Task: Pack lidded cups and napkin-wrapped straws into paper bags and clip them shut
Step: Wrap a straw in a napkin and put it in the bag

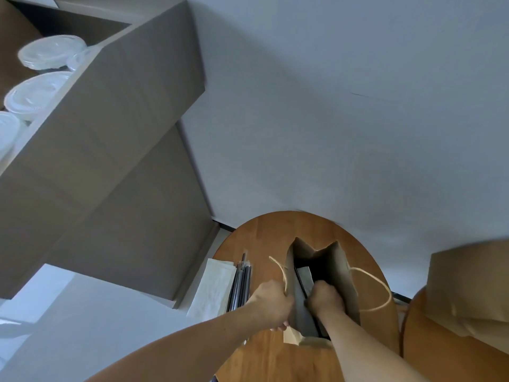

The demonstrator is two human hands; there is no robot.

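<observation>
Head-worn view, steeply downward (wide-angle)

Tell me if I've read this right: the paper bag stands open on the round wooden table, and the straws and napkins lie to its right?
Not quite. The head view shows the straws and napkins lying to the left of the paper bag, not to its right. The rest holds: the bag stands open on the round wooden table.

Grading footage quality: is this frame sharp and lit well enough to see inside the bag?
Head view: wide-angle distortion bends the shelf unit; light is dim and flat; the paper bag is deep shadow inside around the right hand, hiding what it holds; the brown shape at the right edge is smeared; the lidded cups look soft.
</observation>
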